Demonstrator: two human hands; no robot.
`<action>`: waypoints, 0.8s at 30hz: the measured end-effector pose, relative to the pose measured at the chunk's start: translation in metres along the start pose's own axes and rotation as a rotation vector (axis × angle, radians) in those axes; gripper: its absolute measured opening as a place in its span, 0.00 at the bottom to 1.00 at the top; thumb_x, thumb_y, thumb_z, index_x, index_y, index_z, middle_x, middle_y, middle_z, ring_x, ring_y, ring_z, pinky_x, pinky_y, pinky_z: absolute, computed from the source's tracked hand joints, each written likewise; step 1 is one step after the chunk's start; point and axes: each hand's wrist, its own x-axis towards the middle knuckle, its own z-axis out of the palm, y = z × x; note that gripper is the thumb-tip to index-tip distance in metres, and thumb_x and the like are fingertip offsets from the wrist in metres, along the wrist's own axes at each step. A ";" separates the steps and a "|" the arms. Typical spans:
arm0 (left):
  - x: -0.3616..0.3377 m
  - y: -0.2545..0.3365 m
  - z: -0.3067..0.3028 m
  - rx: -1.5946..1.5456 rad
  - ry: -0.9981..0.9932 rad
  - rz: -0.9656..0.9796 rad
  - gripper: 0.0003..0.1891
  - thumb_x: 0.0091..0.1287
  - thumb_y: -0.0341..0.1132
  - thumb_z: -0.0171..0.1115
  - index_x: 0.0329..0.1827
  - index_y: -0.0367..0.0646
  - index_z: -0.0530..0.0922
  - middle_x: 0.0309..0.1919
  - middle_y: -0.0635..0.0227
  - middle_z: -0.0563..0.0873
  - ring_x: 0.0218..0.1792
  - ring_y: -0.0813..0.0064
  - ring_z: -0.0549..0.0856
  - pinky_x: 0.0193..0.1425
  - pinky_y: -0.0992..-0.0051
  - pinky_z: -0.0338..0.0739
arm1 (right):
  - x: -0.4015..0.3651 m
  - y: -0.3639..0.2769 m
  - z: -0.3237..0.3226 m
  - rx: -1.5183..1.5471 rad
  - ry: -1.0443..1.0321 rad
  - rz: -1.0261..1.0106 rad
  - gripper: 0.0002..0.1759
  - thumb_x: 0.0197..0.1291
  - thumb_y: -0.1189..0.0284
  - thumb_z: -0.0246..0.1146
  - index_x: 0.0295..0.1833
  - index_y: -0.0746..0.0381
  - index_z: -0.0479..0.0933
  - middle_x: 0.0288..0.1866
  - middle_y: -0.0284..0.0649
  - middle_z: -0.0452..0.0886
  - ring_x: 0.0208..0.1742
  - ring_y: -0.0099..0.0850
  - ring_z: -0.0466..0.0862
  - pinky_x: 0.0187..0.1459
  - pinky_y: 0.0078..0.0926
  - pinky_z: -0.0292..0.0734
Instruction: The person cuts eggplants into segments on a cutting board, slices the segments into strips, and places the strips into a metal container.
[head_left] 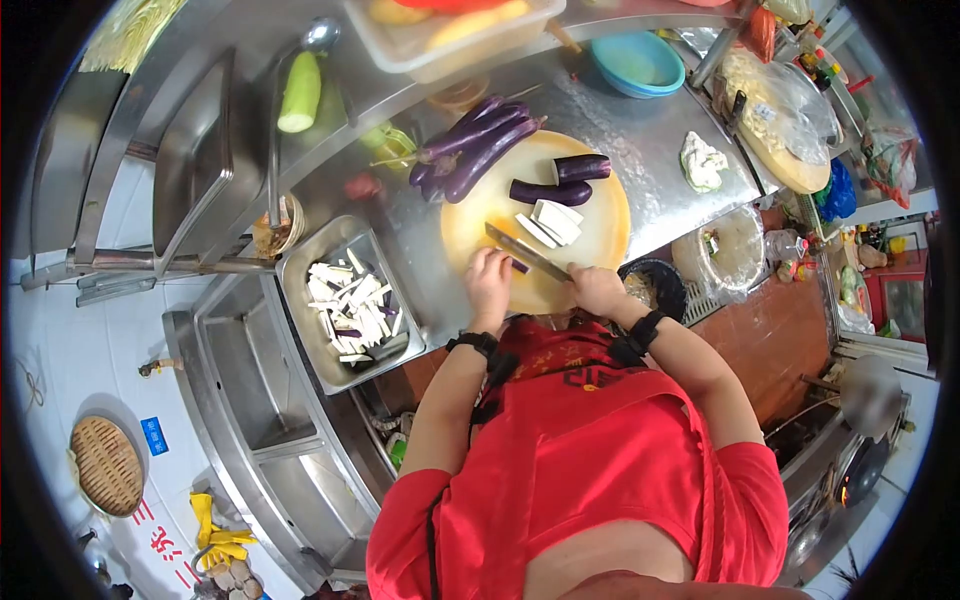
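My right hand (598, 290) is wrapped round the handle of a knife (530, 252), whose blade lies over the round cutting board (470, 225). Close to the blade's tip, my left hand (489, 280) rests on the board with its fingers bent together; a small purple-skinned piece (519, 266) shows beside its fingertips. What those fingers press on is hidden. White eggplant slices (553, 223) lie beyond the knife, and two cut purple eggplant pieces (560, 192) are behind them. Whole eggplants (480, 150) overlap the board's far left edge. Cut strips (352, 305) fill part of a metal tray (300, 345).
A green gourd (300, 92) and a ladle (320, 35) are on the upper shelf. At the back stands a blue bowl (637, 65). A white cloth-like item (703, 162) lies right of the board. Below the counter are a black bin (668, 290) and a lined bucket (735, 250).
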 end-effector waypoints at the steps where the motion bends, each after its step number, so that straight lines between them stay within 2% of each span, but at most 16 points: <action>1: 0.003 0.003 0.000 -0.023 -0.017 0.011 0.08 0.54 0.31 0.66 0.37 0.46 0.81 0.41 0.63 0.80 0.42 0.60 0.80 0.45 0.65 0.75 | 0.000 0.005 0.003 -0.021 0.082 -0.018 0.16 0.60 0.61 0.54 0.41 0.64 0.72 0.27 0.52 0.81 0.31 0.47 0.83 0.34 0.44 0.78; 5: 0.003 0.002 -0.001 -0.032 -0.018 -0.001 0.10 0.53 0.29 0.66 0.39 0.46 0.81 0.40 0.62 0.80 0.42 0.59 0.80 0.45 0.64 0.75 | -0.004 0.003 -0.012 -0.041 0.059 0.004 0.15 0.61 0.61 0.53 0.41 0.64 0.72 0.27 0.52 0.81 0.31 0.48 0.83 0.34 0.44 0.77; 7: -0.003 -0.004 -0.004 -0.060 0.092 -0.117 0.08 0.56 0.31 0.64 0.39 0.42 0.80 0.42 0.62 0.79 0.44 0.58 0.79 0.50 0.65 0.74 | -0.006 -0.007 -0.019 -0.024 0.071 -0.024 0.15 0.61 0.62 0.53 0.40 0.64 0.71 0.26 0.52 0.81 0.31 0.48 0.83 0.34 0.44 0.77; 10: -0.007 -0.012 -0.014 -0.099 0.106 -0.166 0.07 0.58 0.30 0.63 0.38 0.41 0.80 0.43 0.59 0.79 0.46 0.57 0.79 0.51 0.65 0.74 | -0.003 -0.020 -0.011 0.001 0.098 -0.082 0.15 0.62 0.62 0.52 0.40 0.64 0.71 0.26 0.50 0.81 0.30 0.47 0.83 0.33 0.44 0.77; 11: -0.006 -0.009 -0.017 -0.146 0.095 -0.190 0.06 0.58 0.30 0.63 0.38 0.40 0.79 0.43 0.58 0.78 0.45 0.57 0.79 0.50 0.64 0.74 | 0.006 -0.010 0.016 -0.012 0.112 -0.096 0.13 0.60 0.62 0.54 0.39 0.63 0.71 0.22 0.49 0.80 0.26 0.48 0.82 0.29 0.44 0.77; 14: -0.003 -0.008 -0.007 -0.100 0.092 -0.174 0.07 0.57 0.30 0.63 0.38 0.41 0.79 0.43 0.59 0.79 0.45 0.57 0.79 0.49 0.64 0.74 | 0.015 -0.018 0.019 -0.094 0.121 -0.069 0.13 0.60 0.62 0.55 0.39 0.62 0.71 0.23 0.48 0.80 0.25 0.46 0.82 0.29 0.42 0.77; 16: 0.002 0.003 -0.006 -0.100 0.098 -0.135 0.07 0.55 0.28 0.64 0.36 0.42 0.79 0.40 0.58 0.80 0.43 0.57 0.79 0.49 0.63 0.74 | 0.014 -0.015 0.019 -0.119 0.095 -0.074 0.14 0.59 0.62 0.55 0.39 0.63 0.71 0.24 0.48 0.81 0.26 0.45 0.83 0.30 0.41 0.77; 18: 0.003 0.002 0.000 -0.003 -0.001 0.009 0.07 0.54 0.29 0.65 0.35 0.42 0.79 0.40 0.61 0.80 0.42 0.58 0.80 0.48 0.64 0.74 | 0.015 -0.010 0.019 -0.077 0.112 -0.075 0.13 0.60 0.63 0.55 0.40 0.63 0.71 0.24 0.49 0.81 0.26 0.46 0.82 0.29 0.42 0.77; 22: 0.008 -0.007 0.000 -0.045 -0.100 0.086 0.09 0.56 0.30 0.63 0.40 0.41 0.81 0.43 0.62 0.83 0.44 0.59 0.80 0.49 0.65 0.75 | 0.004 -0.001 0.002 0.003 0.165 -0.077 0.14 0.60 0.62 0.55 0.40 0.62 0.71 0.24 0.51 0.80 0.27 0.48 0.82 0.30 0.43 0.76; 23: 0.010 -0.011 -0.001 -0.163 -0.080 0.002 0.08 0.57 0.30 0.62 0.39 0.40 0.81 0.40 0.60 0.82 0.45 0.58 0.80 0.53 0.65 0.73 | 0.000 -0.001 -0.005 0.028 0.151 -0.037 0.14 0.61 0.61 0.54 0.40 0.62 0.71 0.25 0.51 0.80 0.29 0.49 0.82 0.32 0.45 0.76; 24: 0.018 -0.012 -0.007 -0.166 -0.082 0.008 0.08 0.57 0.30 0.62 0.39 0.40 0.81 0.40 0.60 0.82 0.45 0.58 0.80 0.53 0.65 0.73 | -0.004 -0.001 -0.011 0.054 0.138 0.007 0.15 0.62 0.60 0.52 0.40 0.63 0.71 0.27 0.52 0.81 0.32 0.50 0.82 0.34 0.46 0.76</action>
